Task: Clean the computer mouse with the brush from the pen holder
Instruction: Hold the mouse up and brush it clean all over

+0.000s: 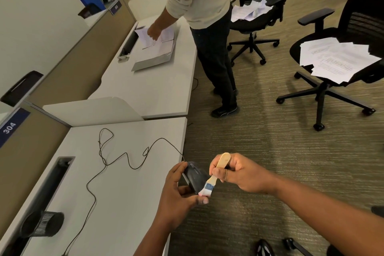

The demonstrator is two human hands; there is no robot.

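My left hand [176, 195] grips a black computer mouse [195, 176], holding it in the air just off the right edge of the white desk [128, 193]. Its thin black cable [116, 158] trails in loops back across the desk top. My right hand [234, 172] is closed around the wooden handle of a small flat brush [214, 176]. The brush's pale bristles touch the lower end of the mouse, close to my left thumb. A black mesh pen holder [44, 224] stands at the desk's near left.
Another person [207, 27] stands at the far desk handling papers [155, 48]. Two black office chairs [332, 58] with loose sheets on their seats stand on the carpet to the right. A cable slot [52, 181] runs along the desk's left side, by the partition.
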